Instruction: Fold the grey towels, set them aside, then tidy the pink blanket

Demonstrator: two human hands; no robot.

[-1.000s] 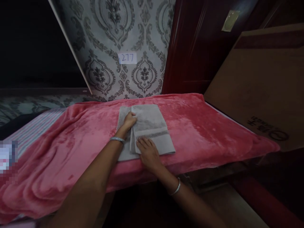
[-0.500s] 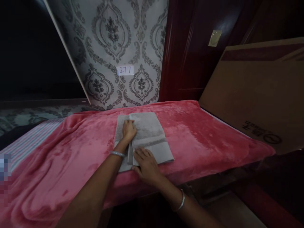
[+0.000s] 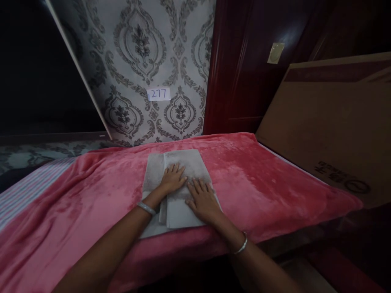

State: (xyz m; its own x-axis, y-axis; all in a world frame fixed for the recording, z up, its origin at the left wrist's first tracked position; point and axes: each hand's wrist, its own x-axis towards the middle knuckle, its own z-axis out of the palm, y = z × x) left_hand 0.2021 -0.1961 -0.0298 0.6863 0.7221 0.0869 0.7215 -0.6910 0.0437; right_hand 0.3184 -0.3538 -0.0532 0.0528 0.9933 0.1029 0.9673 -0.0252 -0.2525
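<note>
Now both bare hands lie on a folded pale grey cloth, towel-like in texture (image 3: 186, 159), near the middle of the scene. The left hand (image 3: 173, 179), a silvery bracelet (image 3: 147, 208) at its wrist, rests palm down with fingers spread, toward the far end of the cloth's raised upper panel. The right hand (image 3: 204, 201), with a thin silver bangle (image 3: 242, 244), is also open and palm down, on the panel's right side and nearer the viewer; the fingertips of the two hands are close together. Half a second ago the left hand was at the panel's left edge and the right hand lower, by its near end; both have since come onto the panel's middle, which suggests pressing or smoothing the fold rather than placing its edge. A wider under-layer shows to the left. Beneath it all spreads a plush pink-red blanket (image 3: 250, 195), with striped fabric (image 3: 36, 187) at far left. Beyond are grey damask wallpaper (image 3: 183, 57) with a white card reading "277" (image 3: 159, 94), a dark screen (image 3: 39, 73) at left, and a large brown cardboard box (image 3: 330, 118) at right.
</note>
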